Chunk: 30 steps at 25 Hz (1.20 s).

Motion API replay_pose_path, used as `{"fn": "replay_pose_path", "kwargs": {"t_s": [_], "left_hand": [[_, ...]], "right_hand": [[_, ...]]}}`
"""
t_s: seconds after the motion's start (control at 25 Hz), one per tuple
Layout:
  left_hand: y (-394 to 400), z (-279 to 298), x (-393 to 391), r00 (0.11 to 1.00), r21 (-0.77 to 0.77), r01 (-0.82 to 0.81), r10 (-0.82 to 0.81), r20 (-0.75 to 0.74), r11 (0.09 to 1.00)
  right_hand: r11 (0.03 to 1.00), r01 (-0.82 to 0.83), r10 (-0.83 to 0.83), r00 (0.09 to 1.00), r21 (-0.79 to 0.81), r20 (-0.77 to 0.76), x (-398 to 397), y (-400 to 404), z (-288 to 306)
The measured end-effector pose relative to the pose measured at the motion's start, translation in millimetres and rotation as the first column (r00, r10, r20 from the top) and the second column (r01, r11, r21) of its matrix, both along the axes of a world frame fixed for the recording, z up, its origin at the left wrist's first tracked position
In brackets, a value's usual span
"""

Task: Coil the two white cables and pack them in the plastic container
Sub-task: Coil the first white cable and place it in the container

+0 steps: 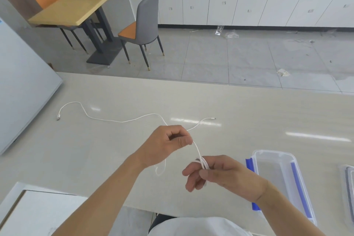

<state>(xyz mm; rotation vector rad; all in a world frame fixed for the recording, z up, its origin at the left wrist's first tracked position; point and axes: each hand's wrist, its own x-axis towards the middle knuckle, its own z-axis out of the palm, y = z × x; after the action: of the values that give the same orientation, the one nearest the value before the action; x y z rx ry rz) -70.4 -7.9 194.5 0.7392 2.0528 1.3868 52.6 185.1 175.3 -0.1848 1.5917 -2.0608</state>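
Note:
A thin white cable (198,154) runs taut between my two hands above the pale table (115,145). My left hand (168,142) pinches it with closed fingers. My right hand (216,172) grips several turns of the same cable around its fingers, and a loop (160,170) dangles below. A second white cable (122,120) lies loose on the table beyond my hands, one plug (58,117) at the far left and the other (213,118) right of centre. The clear plastic container (268,166) with blue clips stands open to the right of my right hand.
The container's lid (349,180) lies at the right edge of the table. A white box (38,212) sits at the near left. A white panel (21,86) leans at the far left. Beyond the table are chairs (143,25), a wooden table and white cabinets.

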Motion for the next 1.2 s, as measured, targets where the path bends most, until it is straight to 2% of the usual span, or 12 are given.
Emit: {"fn": "replay_pose_path", "kwargs": {"t_s": [0.16, 0.24, 0.36, 0.48, 0.64, 0.8, 0.88, 1.0, 1.08, 1.2], "left_hand": [[13, -35, 24, 0.973, 0.048, -0.149, 0.138, 0.183, 0.988], [20, -45, 37, 0.971, 0.041, -0.160, 0.150, 0.185, 0.986], [28, -53, 53, 0.979, -0.009, -0.152, 0.151, 0.136, 0.988], [28, -55, 59, 0.989, -0.142, -0.134, 0.141, 0.042, 0.981], [18, -43, 56, 0.996, -0.326, -0.019, -0.011, -0.089, 0.945], [4, -23, 44, 0.991, -0.425, 0.031, -0.083, -0.105, 0.905], [-1, -9, 38, 0.975, -0.471, 0.056, -0.151, -0.165, 0.880], [-6, 11, 29, 0.937, -0.513, 0.080, -0.240, -0.254, 0.855], [-9, 21, 22, 0.926, -0.478, 0.098, -0.257, -0.278, 0.873], [-11, 26, 4, 0.953, -0.333, 0.093, -0.181, -0.242, 0.938]], "right_hand": [[0.933, 0.255, -0.255, 0.966, -0.254, 0.033, -7, -4, 2], [0.879, 0.349, -0.347, 0.936, -0.325, 0.065, -12, -5, 0], [0.840, 0.460, -0.461, 0.885, -0.289, 0.067, -15, -8, -10], [0.817, 0.560, -0.567, 0.824, -0.137, -0.018, -17, -10, -22], [0.845, 0.493, -0.463, 0.868, 0.207, -0.178, -18, -6, -31], [0.836, 0.327, -0.268, 0.944, 0.441, -0.193, -16, -1, -33], [0.806, 0.257, -0.182, 0.965, 0.533, -0.189, -14, -1, -34], [0.759, 0.191, -0.086, 0.977, 0.622, -0.196, -12, -5, -32], [0.740, 0.161, -0.042, 0.980, 0.653, -0.194, -11, -8, -27], [0.838, 0.098, -0.054, 0.994, 0.537, -0.098, -8, -9, -23]]}}
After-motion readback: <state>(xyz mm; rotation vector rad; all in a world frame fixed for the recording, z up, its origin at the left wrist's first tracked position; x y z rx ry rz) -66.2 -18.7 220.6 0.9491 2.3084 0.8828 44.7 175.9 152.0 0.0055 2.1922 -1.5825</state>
